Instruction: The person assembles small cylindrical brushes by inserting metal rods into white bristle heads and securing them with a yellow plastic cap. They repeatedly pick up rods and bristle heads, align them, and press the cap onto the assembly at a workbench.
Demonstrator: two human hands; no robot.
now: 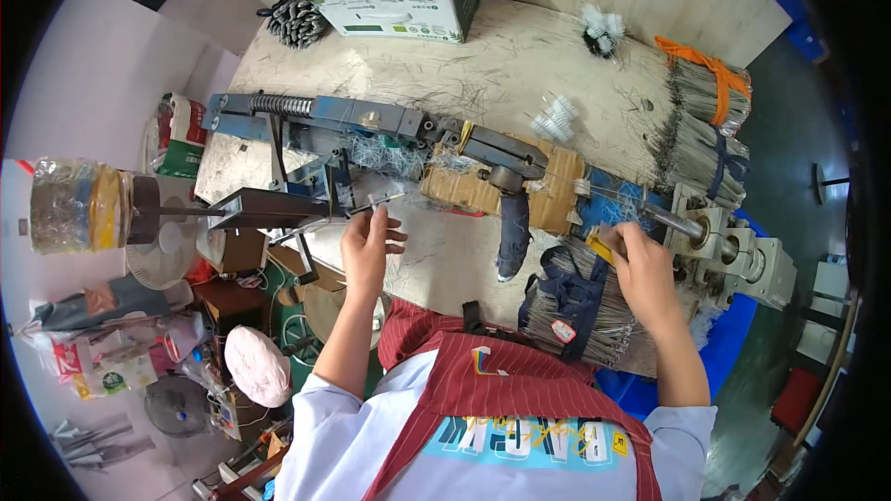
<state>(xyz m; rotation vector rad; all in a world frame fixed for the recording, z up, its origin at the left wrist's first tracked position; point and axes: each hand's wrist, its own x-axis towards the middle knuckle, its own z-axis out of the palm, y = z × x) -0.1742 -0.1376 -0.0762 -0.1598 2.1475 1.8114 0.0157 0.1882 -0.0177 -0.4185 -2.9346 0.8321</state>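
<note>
My left hand (369, 246) is at the left of the bench, below the black metal arm. Its thumb and forefinger pinch a thin wire piece (390, 198) with a pale part near the fingertips. The other fingers are loosely curled. My right hand (640, 269) is closed near the machine's right end, fingertips pressed together beside a yellow piece (601, 247); what they hold is hidden. Under that hand lies a bundle of metal wires (580, 301) wrapped in dark cloth. Between my hands is a long blue machine (371, 116) with a dark-wrapped lever (513, 232) pointing toward me.
A metal shaft in bearing blocks (733, 246) stands at right. Tied wire bundles (715, 93) lie at the far right, white bristle brushes (555, 118) nearer the middle. A white-green box (399, 14) stands at the back. A taped cylindrical weight (79, 206) sticks out left.
</note>
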